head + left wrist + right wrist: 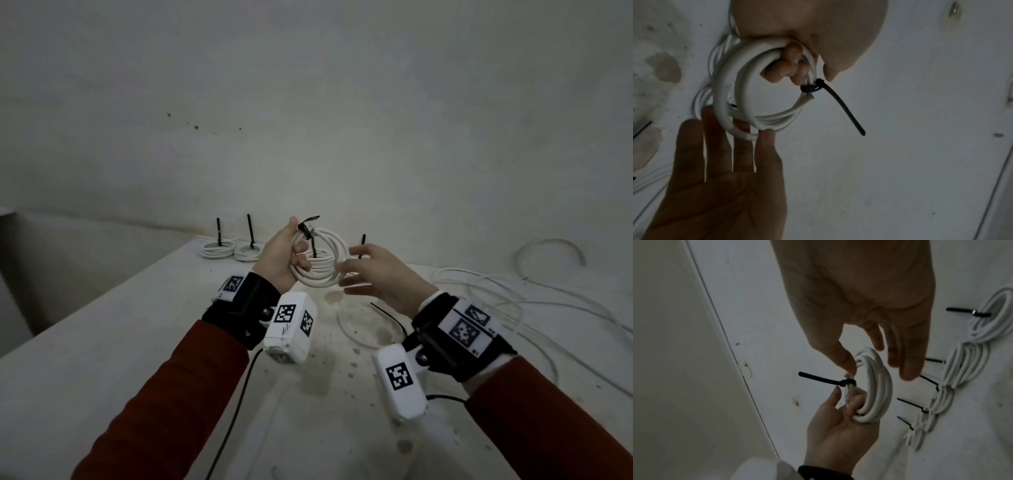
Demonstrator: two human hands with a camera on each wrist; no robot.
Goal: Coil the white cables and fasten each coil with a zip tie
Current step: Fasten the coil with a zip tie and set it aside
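Observation:
My left hand (pixel 286 255) holds a coil of white cable (pixel 325 265) upright above the table, fingers curled through its loop. A black zip tie (pixel 307 226) is cinched round the coil by my thumb, its tail sticking out. In the left wrist view the coil (pixel 725 104) and the tie (pixel 840 105) are plain. My right hand (pixel 370 274) is spread flat at the coil's right side, its straight fingertips (pixel 766 136) touching the rim. The right wrist view shows the coil (pixel 878 381) between both hands.
Finished tied coils (pixel 218 249) (pixel 247 254) lie in a row at the table's back; another tie tail (pixel 362 244) rises behind my right hand. Loose white cables (pixel 513 301) sprawl on the right. A loose black zip tie (pixel 388 317) lies under my right wrist. A wall stands close behind.

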